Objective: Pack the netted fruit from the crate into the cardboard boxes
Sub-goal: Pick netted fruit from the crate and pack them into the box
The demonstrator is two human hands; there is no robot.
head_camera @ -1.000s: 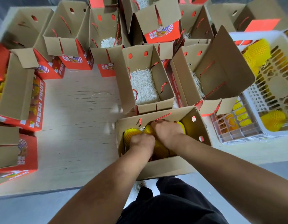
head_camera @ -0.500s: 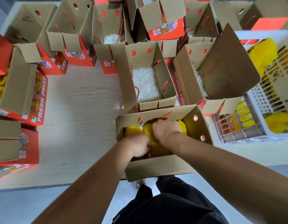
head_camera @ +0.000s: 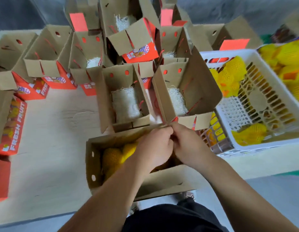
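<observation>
The near cardboard box (head_camera: 92, 166) sits at the table's front edge with yellow netted fruit (head_camera: 114, 156) inside. My left hand (head_camera: 153, 148) and my right hand (head_camera: 187, 144) are raised over the box. Their curled fingertips meet at the top edge of its far flap and pinch it, though the blur hides the exact grip. The white plastic crate (head_camera: 246, 145) stands to the right and holds more netted fruit (head_camera: 235, 71), with a further piece of netted fruit (head_camera: 251, 134) near its front.
Two open boxes lined with white shredded paper (head_camera: 127, 104) (head_camera: 177, 101) stand just behind the near box. Several more open boxes crowd the back and left. A red "FRESH FRUIT" box (head_camera: 14, 124) lies at the left. A second crate of fruit (head_camera: 289, 54) is at the far right.
Both hands have lifted out of the near box, off the fruit, and come together at its far flap. The view has tilted up and right, and the box now appears turned.
</observation>
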